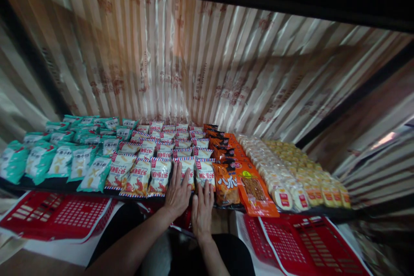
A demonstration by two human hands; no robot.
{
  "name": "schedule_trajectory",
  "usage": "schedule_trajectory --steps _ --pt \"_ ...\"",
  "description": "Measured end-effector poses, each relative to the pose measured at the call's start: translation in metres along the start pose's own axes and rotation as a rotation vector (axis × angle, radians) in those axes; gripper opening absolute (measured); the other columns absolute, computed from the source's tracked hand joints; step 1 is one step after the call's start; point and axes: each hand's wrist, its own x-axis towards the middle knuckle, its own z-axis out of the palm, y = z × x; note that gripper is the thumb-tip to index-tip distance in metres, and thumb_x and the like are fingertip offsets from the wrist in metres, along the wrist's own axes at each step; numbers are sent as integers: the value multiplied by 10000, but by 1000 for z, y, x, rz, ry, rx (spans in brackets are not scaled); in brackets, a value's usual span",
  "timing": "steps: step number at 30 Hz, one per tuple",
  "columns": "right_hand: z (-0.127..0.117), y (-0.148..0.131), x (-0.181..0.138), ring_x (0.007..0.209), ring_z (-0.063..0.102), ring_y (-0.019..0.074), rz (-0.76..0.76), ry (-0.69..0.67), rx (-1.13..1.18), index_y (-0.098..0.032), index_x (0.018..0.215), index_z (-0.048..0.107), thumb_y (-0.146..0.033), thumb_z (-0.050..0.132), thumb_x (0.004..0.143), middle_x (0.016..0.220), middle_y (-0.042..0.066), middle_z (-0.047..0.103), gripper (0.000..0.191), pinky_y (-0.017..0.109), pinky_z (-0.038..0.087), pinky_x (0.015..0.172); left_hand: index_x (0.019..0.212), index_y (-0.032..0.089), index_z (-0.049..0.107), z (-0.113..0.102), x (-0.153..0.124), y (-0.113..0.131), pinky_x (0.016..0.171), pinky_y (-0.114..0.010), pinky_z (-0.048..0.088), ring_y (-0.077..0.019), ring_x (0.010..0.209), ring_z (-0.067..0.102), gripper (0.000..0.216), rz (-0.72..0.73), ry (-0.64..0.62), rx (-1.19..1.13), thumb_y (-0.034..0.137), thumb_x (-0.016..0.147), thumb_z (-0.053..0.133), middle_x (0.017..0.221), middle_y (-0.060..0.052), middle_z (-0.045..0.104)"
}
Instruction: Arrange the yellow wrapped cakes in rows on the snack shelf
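My left hand lies with stretched fingers against the front of a white, red and blue snack bag in the front row. Beside it, my right hand rests its fingertips on the lower part of the neighbouring snack bag, fingers extended. Neither hand grips anything. More matching bags stand in rows behind and to the left, including one snack bag just left of my left hand. Orange snack packets stand right of my right hand.
Teal snack bags fill the shelf's left side. On the right are wrapped white-and-red packets and yellowish packets. Below the shelf edge sit a left red basket and a right red basket. A striped sheet hangs behind.
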Motion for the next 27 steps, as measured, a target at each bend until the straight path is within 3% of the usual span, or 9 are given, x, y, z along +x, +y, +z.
schedule_trajectory --steps 7,15,20,27 --pt "1 3 -1 1406 78 284 -8 0 4 -211 1435 249 -338 302 941 1531 101 142 513 588 278 1045 1429 176 214 -1 -1 -4 1073 -550 294 -320 1392 -52 630 33 22 -3 104 838 420 1530 -114 -106" --pt "3 3 1 1406 71 291 -3 8 0 -209 1435 248 -340 293 943 1534 102 126 511 597 275 1045 1421 141 229 0 1 -2 1079 -510 303 -315 1389 -58 697 3 -4 -8 2 763 411 1527 -121 -116" --pt "2 2 2 1406 70 291 -12 -7 -12 -202 1431 260 -334 301 942 1535 104 121 508 594 283 1042 1407 131 262 3 -2 -2 1080 -520 296 -329 1396 -16 654 12 9 41 29 783 428 1527 -132 -114" --pt "3 3 2 1406 65 304 -47 2 -39 -232 1441 226 -343 288 945 1543 81 82 512 605 277 1039 1442 189 180 6 -6 -3 1049 -551 327 -340 1397 21 684 63 29 80 119 824 462 1536 -136 -30"
